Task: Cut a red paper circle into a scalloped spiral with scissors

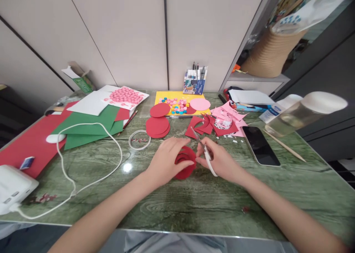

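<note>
My left hand (166, 157) is closed on a round piece of red paper (184, 175), thumb on top; a curved cut shows in the paper. In my right hand (219, 157) is a pair of white-handled scissors (207, 156), blades pointing up and left, while the fingertips come close to the paper's right edge. Whether those fingertips touch the paper I cannot tell. Beyond my hands lie stacked red paper circles (157, 128) and red paper offcuts (195, 126). A roll of clear tape (139, 140) rests left of my left hand.
A white cable (121, 155) loops from a white charger (16, 188) at the left, near green paper (85, 121). At the right are a phone (260, 145), a wooden stick (287, 146) and a bottle of liquid (294, 116). Yellow paper (161, 95) with beads lies at the back.
</note>
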Demonstrator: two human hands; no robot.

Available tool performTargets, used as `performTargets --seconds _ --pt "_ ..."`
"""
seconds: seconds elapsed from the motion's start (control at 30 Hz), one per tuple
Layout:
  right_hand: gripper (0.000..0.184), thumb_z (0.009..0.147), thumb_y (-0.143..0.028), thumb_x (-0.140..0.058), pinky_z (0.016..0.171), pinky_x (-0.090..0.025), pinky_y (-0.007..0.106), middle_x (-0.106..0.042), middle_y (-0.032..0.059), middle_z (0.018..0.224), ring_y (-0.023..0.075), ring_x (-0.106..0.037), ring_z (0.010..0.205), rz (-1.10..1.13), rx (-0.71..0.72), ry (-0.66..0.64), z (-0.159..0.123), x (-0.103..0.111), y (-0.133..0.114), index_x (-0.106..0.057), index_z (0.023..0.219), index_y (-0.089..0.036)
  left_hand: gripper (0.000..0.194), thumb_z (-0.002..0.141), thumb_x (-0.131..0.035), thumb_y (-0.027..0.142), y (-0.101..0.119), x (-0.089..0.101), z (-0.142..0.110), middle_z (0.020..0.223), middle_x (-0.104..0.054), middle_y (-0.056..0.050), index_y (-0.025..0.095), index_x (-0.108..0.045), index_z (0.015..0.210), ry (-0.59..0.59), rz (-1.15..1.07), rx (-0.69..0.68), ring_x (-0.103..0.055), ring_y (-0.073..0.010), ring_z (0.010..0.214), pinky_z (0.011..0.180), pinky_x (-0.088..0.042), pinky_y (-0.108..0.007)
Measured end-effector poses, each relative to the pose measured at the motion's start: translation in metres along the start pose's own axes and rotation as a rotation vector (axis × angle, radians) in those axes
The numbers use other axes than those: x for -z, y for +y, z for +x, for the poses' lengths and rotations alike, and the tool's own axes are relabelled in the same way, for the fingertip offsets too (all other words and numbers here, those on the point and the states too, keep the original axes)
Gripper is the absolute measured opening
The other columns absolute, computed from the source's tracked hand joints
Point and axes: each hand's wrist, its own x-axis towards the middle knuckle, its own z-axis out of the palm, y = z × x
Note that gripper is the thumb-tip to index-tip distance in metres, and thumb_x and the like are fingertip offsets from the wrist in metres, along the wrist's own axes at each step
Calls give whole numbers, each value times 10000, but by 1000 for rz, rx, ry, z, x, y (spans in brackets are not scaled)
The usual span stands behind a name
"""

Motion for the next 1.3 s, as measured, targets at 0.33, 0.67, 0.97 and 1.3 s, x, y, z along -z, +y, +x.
performTargets --seconds 0.33,0.67,0.97,1.3 --pt "243 962 -310 -467 641 -477 322 -703 57 848 220 -658 658 -303 68 124 -2 16 9 -500 1179 -205 108 764 -703 274 -9 2 11 710 -728 -23 167 -699 767 104 -391 307 -663 -169 671 665 -497 -261" --pt "562 912 -406 -562 569 -444 308 -639 23 653 204 -534 544 -490 57 200 -9 48 4 -530 1395 -122 192 668 -809 264 -4 25 18 653 -688 22 148 -676 742 273 -801 397 -628 -90 613 673 -494 -197" --pt "602 981 -510 -445 573 -455 275 -550 -3 739 165 -527 590 -55 121 -150 -26 38 -5 -385 1492 -197 130 787 -729 209 -5 24 8 674 -670 13 138 -625 755 138 -1161 680 -610 -38 523 671 -566 -186" --pt "627 927 -616 -507 538 -375 251 -500 -21 710 122 -423 554 301 -133 -528 -24 29 8 -499 1393 -195 179 698 -807 175 -8 16 6 658 -695 8 142 -709 844 153 -984 648 -494 -30 452 373 -359 -94"
